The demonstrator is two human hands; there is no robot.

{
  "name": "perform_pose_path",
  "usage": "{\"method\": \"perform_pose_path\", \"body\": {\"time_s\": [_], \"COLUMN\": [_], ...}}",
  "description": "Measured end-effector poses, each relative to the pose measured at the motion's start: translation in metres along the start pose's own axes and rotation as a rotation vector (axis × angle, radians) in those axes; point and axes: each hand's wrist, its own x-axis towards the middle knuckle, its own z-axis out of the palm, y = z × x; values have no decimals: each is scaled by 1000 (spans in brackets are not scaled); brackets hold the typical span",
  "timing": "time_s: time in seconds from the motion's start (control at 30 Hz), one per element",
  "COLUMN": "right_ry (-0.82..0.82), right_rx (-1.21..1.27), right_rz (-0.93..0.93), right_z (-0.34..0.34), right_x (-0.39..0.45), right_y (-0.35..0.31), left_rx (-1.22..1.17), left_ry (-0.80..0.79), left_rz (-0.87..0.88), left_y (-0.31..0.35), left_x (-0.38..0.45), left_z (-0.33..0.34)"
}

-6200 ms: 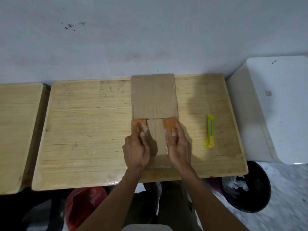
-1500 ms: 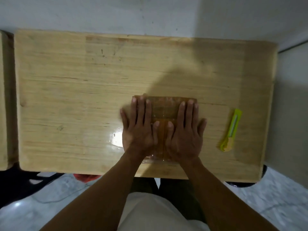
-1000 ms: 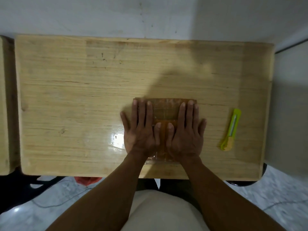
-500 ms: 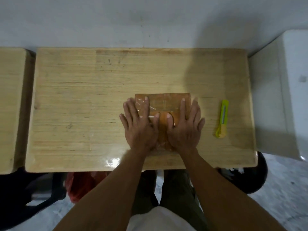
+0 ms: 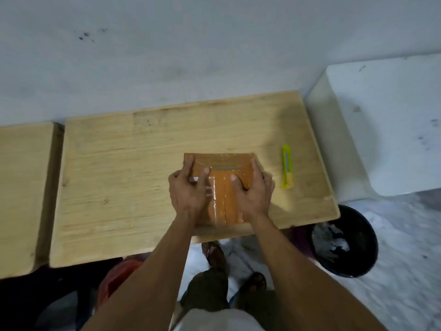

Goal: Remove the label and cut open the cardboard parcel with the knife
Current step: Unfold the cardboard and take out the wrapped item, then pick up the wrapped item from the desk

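A: Both hands on the parcel (image 5: pixel 222 168) at the near edge of the table (image 5: pixel 119 187) — left hand (image 5: pixel 188 194) and right hand (image 5: pixel 254 193) clasp its sides, thumbs on the taped top.

B: Tape looks uncut. A white scrap under the left thumb may be the label — hard to tell.

A: And the knife (image 5: pixel 287 166) lies untouched just right of it. All the cutting's still ahead, I'd say.

My wooden table (image 5: pixel 124 187) carries the taped cardboard parcel (image 5: pixel 223 163) near its front edge, with the yellow knife (image 5: pixel 287 167) lying just to its right.
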Motion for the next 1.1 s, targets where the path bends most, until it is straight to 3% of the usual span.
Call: {"method": "perform_pose_path", "body": {"time_s": [0.17,0.33,0.5,0.67,0.77,0.93,1.1], "right_ry": [-31,174,336,504,526,383,477], "right_rx": [136,11,-10,93,125,101,195], "right_rz": [22,32,144,317,406,485,612], "right_z": [-70,-156,-236,-304,-328,-329,-313], "right_x": [-18,-54,-109,-180,-223,-267,-264], "right_y": [-4,23,84,158,198,251,272], "left_rx": [-172,-71,-3,197,247,248,453], "left_ry": [-55,-127,-333,-656,-743,-831,-938], "left_rz": [115,313,444,614,605,558,591], "left_y": [45,102,136,122,119,112,104], "left_x": [-38,-110,-203,-284,-344,-390,-385], "left_z": [-1,30,70,131,143,153,183]}}
